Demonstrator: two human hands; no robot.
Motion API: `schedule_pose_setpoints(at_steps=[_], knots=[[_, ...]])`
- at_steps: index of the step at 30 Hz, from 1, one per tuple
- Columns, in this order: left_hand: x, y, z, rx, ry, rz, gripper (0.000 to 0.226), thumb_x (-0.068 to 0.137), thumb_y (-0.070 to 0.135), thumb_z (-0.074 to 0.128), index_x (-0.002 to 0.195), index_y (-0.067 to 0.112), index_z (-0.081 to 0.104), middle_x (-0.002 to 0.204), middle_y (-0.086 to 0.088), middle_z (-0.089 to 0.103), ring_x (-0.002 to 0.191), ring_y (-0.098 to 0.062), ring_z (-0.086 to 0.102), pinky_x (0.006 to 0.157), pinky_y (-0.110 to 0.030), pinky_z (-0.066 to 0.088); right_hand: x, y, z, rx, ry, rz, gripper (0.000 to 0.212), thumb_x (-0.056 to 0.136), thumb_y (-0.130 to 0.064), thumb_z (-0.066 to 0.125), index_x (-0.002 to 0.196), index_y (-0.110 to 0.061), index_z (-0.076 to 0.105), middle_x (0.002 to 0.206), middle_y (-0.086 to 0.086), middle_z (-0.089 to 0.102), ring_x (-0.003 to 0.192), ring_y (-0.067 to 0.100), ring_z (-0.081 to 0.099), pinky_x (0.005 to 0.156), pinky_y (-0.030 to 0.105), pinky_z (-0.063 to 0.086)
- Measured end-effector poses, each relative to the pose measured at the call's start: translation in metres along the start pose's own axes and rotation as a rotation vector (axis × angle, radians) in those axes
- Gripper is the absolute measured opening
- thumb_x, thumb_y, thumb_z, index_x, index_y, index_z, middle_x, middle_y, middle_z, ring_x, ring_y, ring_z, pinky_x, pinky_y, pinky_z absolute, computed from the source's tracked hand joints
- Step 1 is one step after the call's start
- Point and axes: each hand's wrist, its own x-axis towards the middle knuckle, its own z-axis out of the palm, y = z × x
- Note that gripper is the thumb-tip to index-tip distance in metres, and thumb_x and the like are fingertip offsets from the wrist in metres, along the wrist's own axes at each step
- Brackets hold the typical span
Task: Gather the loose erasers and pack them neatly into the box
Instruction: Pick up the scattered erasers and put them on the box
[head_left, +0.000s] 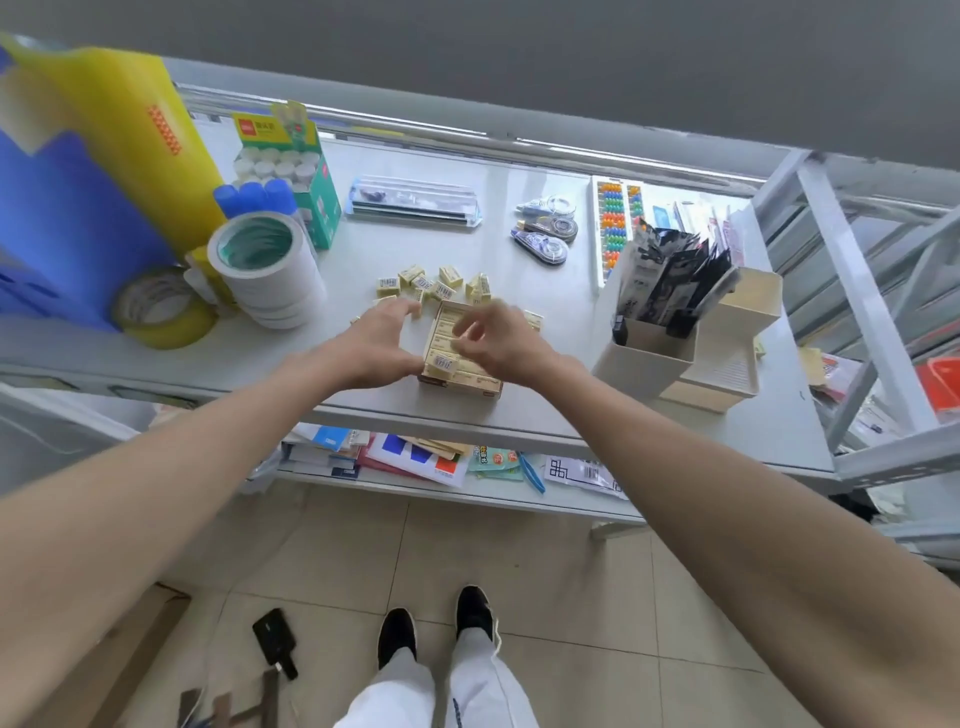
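Directly under the right hand's (501, 343) curled fingers (470, 330) lies the box (470, 383).

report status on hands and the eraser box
Left hand spread against the box on its left side. Right hand curled over the box, grip blurred. Loose erasers piled just behind the box, nothing in the way.
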Motion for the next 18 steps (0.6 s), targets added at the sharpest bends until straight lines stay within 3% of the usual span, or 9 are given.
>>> schedule_pose_setpoints(at_steps=[2, 4, 6, 8, 14, 18], knots=[[0.003, 0.000, 0.000, -0.011, -0.003, -0.019, 0.075, 0.081, 0.011, 0.065, 0.147, 0.009, 0.029, 0.151, -0.011, 0.032, 0.137, -0.025, 0.033, 0.110, -0.035, 0.031, 0.005, 0.010, -0.012, -0.010, 0.209, 0.098, 0.017, 0.090, -0.004, 0.055, 0.097, -0.006, 0.071, 0.093, 0.013, 0.070, 0.077, 0.028, 0.068, 0.072, 0.036, 0.057], [0.006, 0.000, 0.001, -0.008, -0.002, -0.035, 0.071, 0.083, 0.010, 0.062, 0.147, 0.010, 0.030, 0.151, -0.010, 0.033, 0.136, -0.025, 0.035, 0.110, -0.036, 0.032, 0.010, 0.024, -0.021, -0.129, 0.312, 0.225, 0.017, 0.088, -0.001, 0.050, 0.097, -0.003, 0.064, 0.095, 0.012, 0.065, 0.081, 0.031, 0.064, 0.074, 0.038, 0.055], [0.008, 0.000, 0.003, -0.001, -0.003, -0.046, 0.069, 0.084, 0.010, 0.060, 0.146, 0.010, 0.031, 0.150, -0.010, 0.035, 0.135, -0.025, 0.036, 0.109, -0.036, 0.033, 0.010, 0.034, -0.025, -0.215, 0.229, 0.328, 0.008, 0.090, -0.010, 0.053, 0.096, -0.006, 0.054, 0.098, 0.011, 0.056, 0.086, 0.033, 0.057, 0.071, 0.035, 0.047], [0.009, -0.001, 0.004, 0.010, -0.011, -0.053, 0.068, 0.084, 0.009, 0.060, 0.146, 0.010, 0.031, 0.149, -0.009, 0.035, 0.135, -0.025, 0.036, 0.108, -0.036, 0.033, 0.012, 0.041, -0.025, -0.189, 0.128, 0.346, 0.016, 0.090, -0.018, 0.060, 0.098, -0.011, 0.048, 0.103, 0.012, 0.055, 0.093, 0.033, 0.057, 0.075, 0.038, 0.048], [0.013, -0.007, 0.003, 0.009, -0.009, -0.069, 0.063, 0.083, 0.005, 0.058, 0.142, 0.012, 0.037, 0.148, -0.010, 0.037, 0.133, -0.026, 0.038, 0.105, -0.035, 0.033, 0.012, 0.050, -0.020, -0.205, 0.097, 0.194, 0.018, 0.088, -0.012, 0.066, 0.105, -0.013, 0.060, 0.116, 0.013, 0.054, 0.099, 0.032, 0.060, 0.089, 0.046, 0.054], [0.015, -0.004, 0.000, 0.022, -0.003, -0.066, 0.061, 0.083, 0.004, 0.057, 0.141, 0.012, 0.039, 0.146, -0.012, 0.039, 0.131, -0.027, 0.040, 0.104, -0.034, 0.034, 0.009, 0.056, -0.021, -0.234, 0.122, 0.208, 0.018, 0.082, -0.009, 0.064, 0.099, -0.010, 0.058, 0.111, 0.012, 0.056, 0.095, 0.031, 0.060, 0.085, 0.045, 0.055]])
